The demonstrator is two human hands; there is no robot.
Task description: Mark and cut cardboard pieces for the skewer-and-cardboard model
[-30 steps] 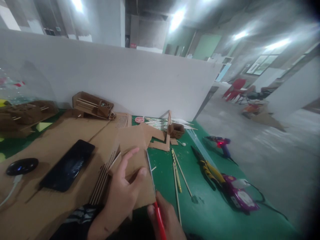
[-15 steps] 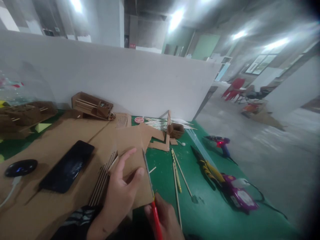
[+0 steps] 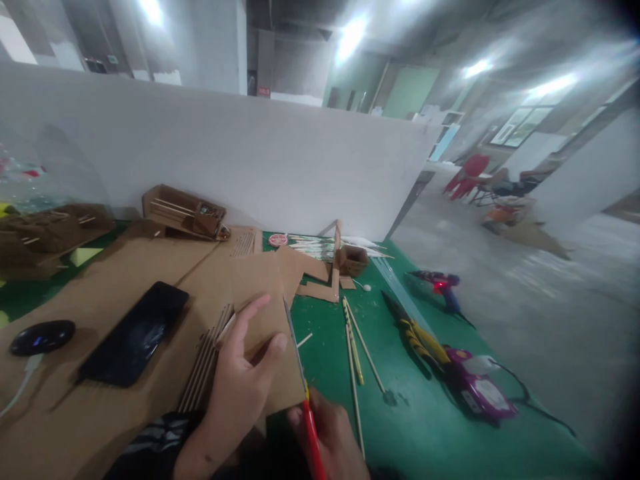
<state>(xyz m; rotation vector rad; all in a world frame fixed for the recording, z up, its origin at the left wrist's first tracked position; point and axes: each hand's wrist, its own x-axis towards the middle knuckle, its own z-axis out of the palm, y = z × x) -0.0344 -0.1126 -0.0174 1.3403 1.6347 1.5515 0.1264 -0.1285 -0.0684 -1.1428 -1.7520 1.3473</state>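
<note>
My left hand (image 3: 245,373) grips a flat piece of brown cardboard (image 3: 260,280), with thumb and index finger lying on its upper face; the other fingers are mostly hidden. Along the cardboard's right edge runs the long blade of a pair of scissors (image 3: 312,433) with red and yellow handles. My right hand (image 3: 333,433) is closed round those handles, low in the view, and its fingers are partly covered by the cardboard and handle. How far the blades are apart cannot be made out.
Left lie a black phone (image 3: 135,333), a round black device (image 3: 43,337) and thin sticks (image 3: 203,367). Rightward are wooden sticks (image 3: 355,360), yellow-black pliers (image 3: 417,340), a purple tool (image 3: 477,390) and a glue gun (image 3: 445,290). Cardboard models (image 3: 185,213) stand by the white partition (image 3: 250,160).
The scissors have shifted slightly against the cardboard edge, and more of the yellow on the handle shows. Both hands keep almost the same place and grip.
</note>
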